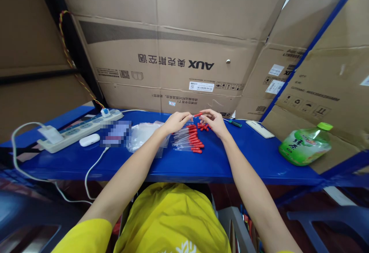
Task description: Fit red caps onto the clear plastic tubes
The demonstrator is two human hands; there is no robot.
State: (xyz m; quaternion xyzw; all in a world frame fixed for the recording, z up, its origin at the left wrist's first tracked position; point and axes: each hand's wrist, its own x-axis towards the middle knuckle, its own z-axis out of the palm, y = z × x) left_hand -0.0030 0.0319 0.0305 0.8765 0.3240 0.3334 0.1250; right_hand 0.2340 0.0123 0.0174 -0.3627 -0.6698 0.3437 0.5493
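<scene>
My left hand (177, 122) and my right hand (213, 123) meet over the back of the blue table. Between their fingertips is a dropper (198, 115): the right fingers pinch its red rubber bulb, and the left fingers close on its clear tube, mostly hidden by them. Below the hands lies a row of droppers (184, 141) with clear tubes to the left and red bulbs to the right. Several loose red bulbs (204, 127) are heaped under my right hand. Clear plastic bags (141, 134) lie beside my left forearm.
On the left are a power strip (83, 130), a white earphone case (89, 140) and a blurred-out phone (115, 133) on a cable. To the right are a green screwdriver (235, 123), a white phone (260, 129) and a green bottle (305, 144). Cardboard (173, 26) walls the back.
</scene>
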